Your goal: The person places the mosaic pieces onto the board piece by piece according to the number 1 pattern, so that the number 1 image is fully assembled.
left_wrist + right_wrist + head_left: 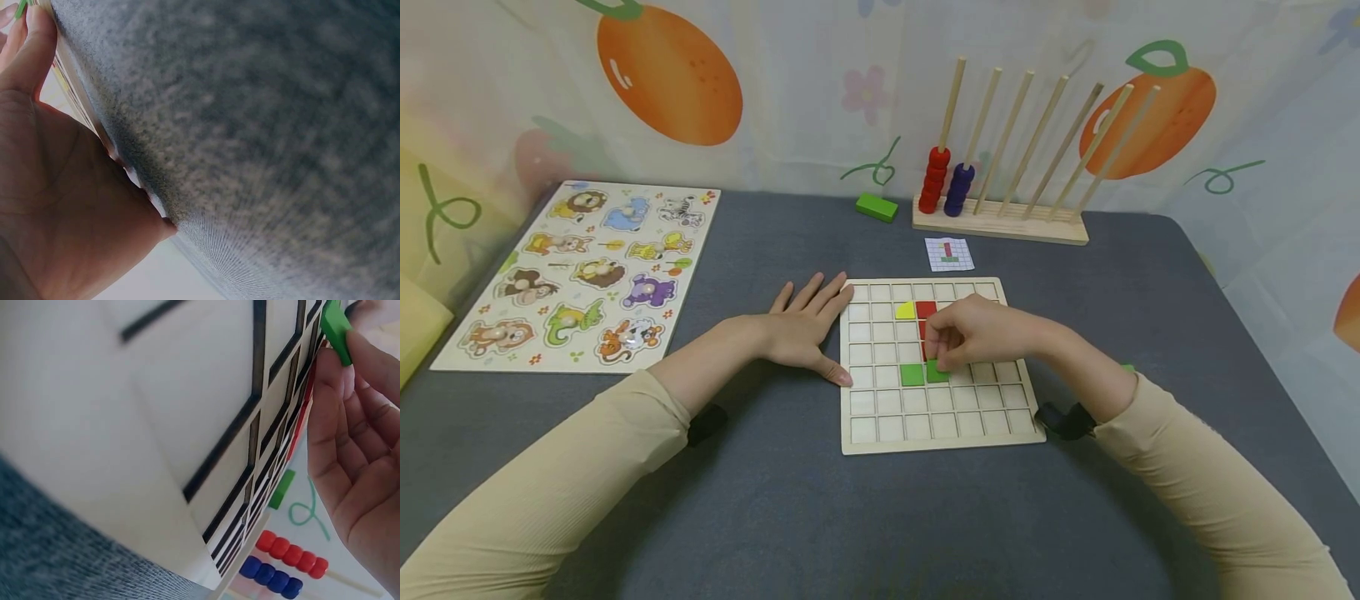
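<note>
A wooden grid board [940, 447] lies on the table. My right hand [977, 329] is over its middle and pinches a green square tile [337, 331] between thumb and fingers, low against the board. Left of it, another green square tile [912, 375] sits in a cell. Red tiles [926, 310] run in a column partly hidden by my right fingers, with a yellow rounded-corner tile [906, 311] beside the top one. My left hand [801, 333] rests on the table with spread fingers, its thumb and a fingertip at the board's left edge.
Behind the board lies a small pattern card [949, 254]. Further back are a green block [876, 207] and a wooden peg stand [1000, 223] with red and blue beads. An animal puzzle board [561, 312] lies at left. Something green [1127, 367] shows behind my right wrist.
</note>
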Available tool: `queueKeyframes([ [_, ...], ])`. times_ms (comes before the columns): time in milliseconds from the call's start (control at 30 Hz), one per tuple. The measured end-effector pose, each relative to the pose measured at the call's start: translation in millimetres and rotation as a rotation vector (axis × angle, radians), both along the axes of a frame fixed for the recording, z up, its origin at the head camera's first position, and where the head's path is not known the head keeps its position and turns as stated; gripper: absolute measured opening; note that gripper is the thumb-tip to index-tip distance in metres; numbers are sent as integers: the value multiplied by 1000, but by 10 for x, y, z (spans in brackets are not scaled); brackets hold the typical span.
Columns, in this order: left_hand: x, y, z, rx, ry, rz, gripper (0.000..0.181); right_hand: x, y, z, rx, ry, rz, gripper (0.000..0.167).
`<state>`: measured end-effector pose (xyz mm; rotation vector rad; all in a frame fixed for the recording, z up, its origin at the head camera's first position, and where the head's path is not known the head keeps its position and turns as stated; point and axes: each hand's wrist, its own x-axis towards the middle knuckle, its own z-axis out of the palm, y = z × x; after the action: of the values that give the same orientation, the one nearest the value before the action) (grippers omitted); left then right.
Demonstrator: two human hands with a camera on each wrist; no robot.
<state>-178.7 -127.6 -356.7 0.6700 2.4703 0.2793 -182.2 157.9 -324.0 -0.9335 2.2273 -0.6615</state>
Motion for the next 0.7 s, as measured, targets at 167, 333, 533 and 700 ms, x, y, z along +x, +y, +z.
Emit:
queueKeyframes([
  [167, -11, 6, -19, -7, 2, 4, 131, 15, -16, 0, 0, 17, 15, 7],
  [333, -13, 9, -35, -16, 7, 6, 131, 23, -20, -4, 4, 32, 13, 6],
  [533, 1, 14, 4, -8, 1, 0, 130, 20, -16, -21, 8, 46, 11, 6],
  [700, 9, 13, 16, -3, 9, -3, 129, 15, -20, -25, 7, 61, 12, 7],
])
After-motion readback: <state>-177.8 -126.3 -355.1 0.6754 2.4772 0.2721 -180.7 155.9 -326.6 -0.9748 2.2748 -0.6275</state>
